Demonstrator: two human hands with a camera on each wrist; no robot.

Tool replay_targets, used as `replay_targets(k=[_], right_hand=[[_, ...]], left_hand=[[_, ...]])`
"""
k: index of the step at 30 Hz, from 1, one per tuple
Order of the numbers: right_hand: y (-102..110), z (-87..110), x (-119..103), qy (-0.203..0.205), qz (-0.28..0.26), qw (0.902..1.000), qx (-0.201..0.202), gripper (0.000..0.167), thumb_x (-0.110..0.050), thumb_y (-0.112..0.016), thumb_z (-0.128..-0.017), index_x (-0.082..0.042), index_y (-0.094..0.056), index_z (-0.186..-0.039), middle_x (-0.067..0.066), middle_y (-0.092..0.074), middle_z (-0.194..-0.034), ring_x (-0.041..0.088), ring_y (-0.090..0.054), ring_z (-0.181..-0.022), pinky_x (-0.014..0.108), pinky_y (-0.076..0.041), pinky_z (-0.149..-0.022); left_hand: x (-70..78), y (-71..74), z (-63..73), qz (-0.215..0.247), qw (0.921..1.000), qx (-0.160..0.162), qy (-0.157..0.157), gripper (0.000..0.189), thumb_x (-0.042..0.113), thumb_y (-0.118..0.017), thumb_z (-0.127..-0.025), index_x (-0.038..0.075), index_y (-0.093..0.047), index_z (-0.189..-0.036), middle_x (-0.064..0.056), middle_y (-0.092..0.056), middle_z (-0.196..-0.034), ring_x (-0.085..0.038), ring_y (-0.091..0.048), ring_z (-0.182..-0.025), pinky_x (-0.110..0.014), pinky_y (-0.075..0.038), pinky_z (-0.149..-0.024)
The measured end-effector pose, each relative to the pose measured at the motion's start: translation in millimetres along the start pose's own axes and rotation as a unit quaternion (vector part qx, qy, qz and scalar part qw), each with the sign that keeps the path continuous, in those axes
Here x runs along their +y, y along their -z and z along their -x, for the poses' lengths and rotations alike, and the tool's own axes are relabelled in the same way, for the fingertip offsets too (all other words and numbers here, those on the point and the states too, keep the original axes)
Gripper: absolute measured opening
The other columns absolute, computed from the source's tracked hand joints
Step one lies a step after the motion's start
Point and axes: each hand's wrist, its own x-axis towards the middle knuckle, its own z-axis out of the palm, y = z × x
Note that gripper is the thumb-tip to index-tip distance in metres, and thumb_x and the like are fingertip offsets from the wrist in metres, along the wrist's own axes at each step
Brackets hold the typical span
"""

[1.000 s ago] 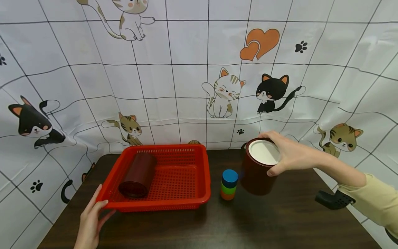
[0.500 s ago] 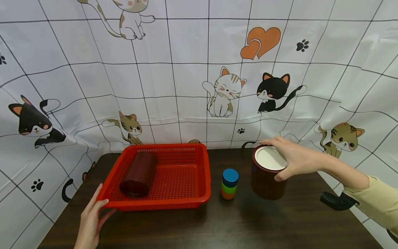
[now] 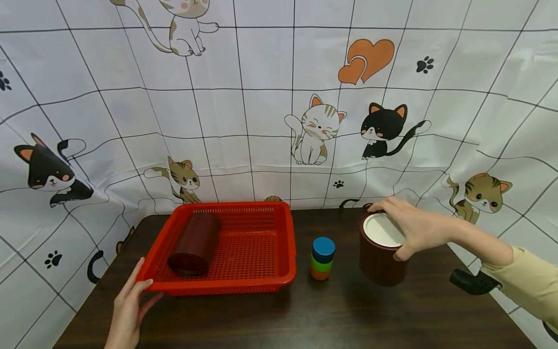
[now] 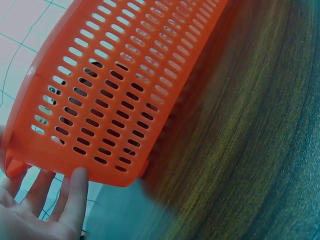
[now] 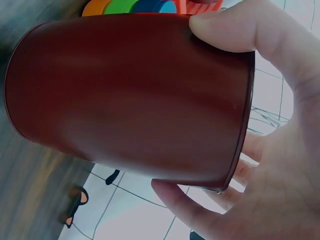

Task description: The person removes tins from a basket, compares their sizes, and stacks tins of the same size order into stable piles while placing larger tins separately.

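Maroon canister (image 3: 383,261), right hand (image 3: 418,225) gripping it, red basket (image 3: 226,286), left hand (image 3: 125,310) grasping its corner

L-wrist: basket (image 4: 97,102) cut @ top | R-wrist: stack (image 5: 120,6) part hid bhnd can (image 5: 125,95)

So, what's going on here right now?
A person is working with both hands. The right hand grips a dark brown canister near its pale top; I can't tell whether its base touches the table. The left hand holds the near-left corner of the red basket. A second brown cylinder lies on its side in the basket's left part. A small blue, green and orange stack stands between basket and canister.
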Motion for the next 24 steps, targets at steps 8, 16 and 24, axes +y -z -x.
replay_targets(k=[8,16,24], right_hand=[[2,0.6,6,-0.014,0.005,0.9996,-0.022,0.094,-0.031,-0.088,-0.056,-0.023,-0.045,-0.139,0.009,-0.045,-0.13,0.032,-0.037,-0.114,0.038,-0.043,-0.073],[1,-1.5,12,-0.033,0.008,0.9986,-0.041,0.096,-0.028,-0.091,-0.054,-0.018,-0.044,-0.138,0.011,-0.044,-0.133,0.035,-0.035,-0.116,0.04,-0.044,-0.074],[-2,-4.2,17,-0.019,0.019,0.9987,-0.044,0.099,-0.024,-0.093,-0.052,-0.018,-0.044,-0.138,0.011,-0.044,-0.135,0.037,-0.035,-0.116,0.04,-0.045,-0.074]], left_hand=[[1.0,0.0,-0.3,0.0,1.0,0.001,0.009,0.06,0.034,-0.047,-0.104,0.054,-0.016,-0.151,0.004,-0.013,-0.164,0.015,-0.05,-0.102,-0.017,-0.055,-0.083],[-0.5,0.9,-0.3,0.004,1.0,0.001,0.001,0.06,0.032,-0.048,-0.104,0.053,-0.017,-0.151,0.003,-0.014,-0.163,0.016,-0.051,-0.102,-0.017,-0.055,-0.082],[-0.4,0.4,0.9,0.006,1.0,0.0,-0.001,0.06,0.032,-0.048,-0.104,0.053,-0.018,-0.151,0.003,-0.013,-0.163,0.016,-0.051,-0.101,-0.018,-0.056,-0.083]])
